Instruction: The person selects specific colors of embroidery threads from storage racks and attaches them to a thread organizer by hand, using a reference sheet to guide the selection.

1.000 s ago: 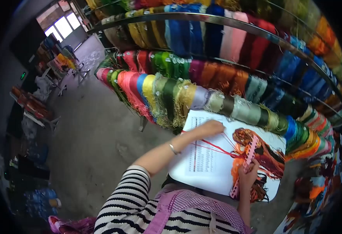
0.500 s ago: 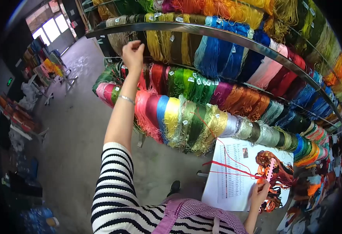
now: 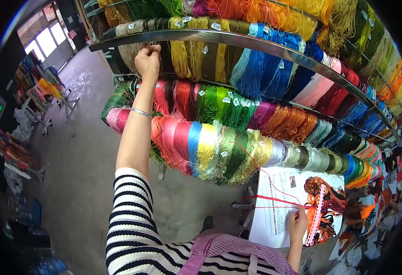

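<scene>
My left hand [image 3: 147, 63] is raised to the upper rack with its fingers pinched together, just below the metal rail. It is by a beige thread skein [image 3: 128, 56] and darker brown ones; whatever its fingertips pinch is too small to make out. Low on the right, my right hand [image 3: 298, 224] is closed with its fingertips on red thread [image 3: 274, 199], whose strands stretch leftward over a printed sheet [image 3: 269, 229]. Beside that hand lies a pink perforated strip [image 3: 317, 220], with a bundle of orange, brown and dark threads [image 3: 333, 206] attached.
A curved metal rail [image 3: 201, 35] crosses in front of the racks. Rows of coloured skeins hang below it, including a yellow skein [image 3: 207, 144] and a blue one [image 3: 194, 141]. Further racks of thread [image 3: 49, 87] stand at the left across the grey floor [image 3: 86, 151].
My left hand has shifted slightly left and its fingers have drawn together near the beige skeins. My right hand has moved a little left and down, uncovering more of the pink strip.
</scene>
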A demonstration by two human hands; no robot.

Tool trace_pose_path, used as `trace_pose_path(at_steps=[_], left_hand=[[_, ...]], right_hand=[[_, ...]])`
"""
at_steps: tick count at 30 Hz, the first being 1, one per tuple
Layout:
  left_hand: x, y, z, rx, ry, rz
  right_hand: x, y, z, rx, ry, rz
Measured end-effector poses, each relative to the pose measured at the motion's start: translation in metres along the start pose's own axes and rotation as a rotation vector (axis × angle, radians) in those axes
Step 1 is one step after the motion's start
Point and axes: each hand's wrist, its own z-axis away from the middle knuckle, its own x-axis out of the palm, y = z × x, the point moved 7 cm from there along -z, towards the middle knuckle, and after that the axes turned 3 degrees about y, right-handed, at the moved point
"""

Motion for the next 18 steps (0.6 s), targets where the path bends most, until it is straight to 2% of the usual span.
trace_pose_path(at_steps=[2, 4, 5, 6, 7, 8, 9, 10, 11, 12, 13, 15, 16, 18], left_hand=[[-0.003, -0.005, -0.001, 0.013, -0.048, 0.013], [-0.012, 0.019, 0.006, 0.026, -0.097, 0.026], [-0.008, 0.027, 0.018, -0.14, -0.229, 0.149], [-0.003, 0.04, 0.039, -0.307, -0.366, 0.271], [0.0, 0.069, 0.068, -0.134, -0.529, 0.219], [0.011, 0.081, 0.108, -0.099, -0.654, 0.312], [0.017, 0.099, 0.158, -0.231, -0.778, 0.422], [0.015, 0.111, 0.205, -0.165, -0.786, 0.353], [0.012, 0.13, 0.249, -0.271, -0.871, 0.363], [0.009, 0.143, 0.292, -0.486, -0.942, 0.396], [0.01, 0.151, 0.325, -0.451, -0.977, 0.404], [0.006, 0.182, 0.365, -0.489, -1.027, 0.456], [0.004, 0.186, 0.383, -0.567, -1.032, 0.505], [0.003, 0.19, 0.402, -0.645, -1.034, 0.548]], right_hand=[[0.003, -0.016, -0.009, -0.039, 0.006, -0.028], [0.008, -0.031, -0.018, -0.095, 0.005, -0.09], [0.011, -0.038, -0.024, -0.093, 0.004, -0.09], [0.02, -0.04, -0.03, 0.024, -0.06, -0.328], [0.029, -0.046, -0.035, 0.146, -0.121, -0.566], [0.034, -0.059, -0.044, 0.173, -0.157, -0.675], [0.04, -0.076, -0.054, 0.202, -0.193, -0.784], [0.035, -0.108, -0.066, 0.115, -0.213, -0.804], [0.03, -0.143, -0.078, 0.025, -0.232, -0.823], [0.035, -0.168, -0.087, 0.016, -0.271, -0.965], [0.039, -0.19, -0.094, 0.006, -0.312, -1.108], [0.043, -0.225, -0.101, 0.122, -0.489, -1.394], [0.037, -0.224, -0.106, 0.123, -0.489, -1.395], [0.031, -0.23, -0.1, -0.022, -0.759, -1.339]])
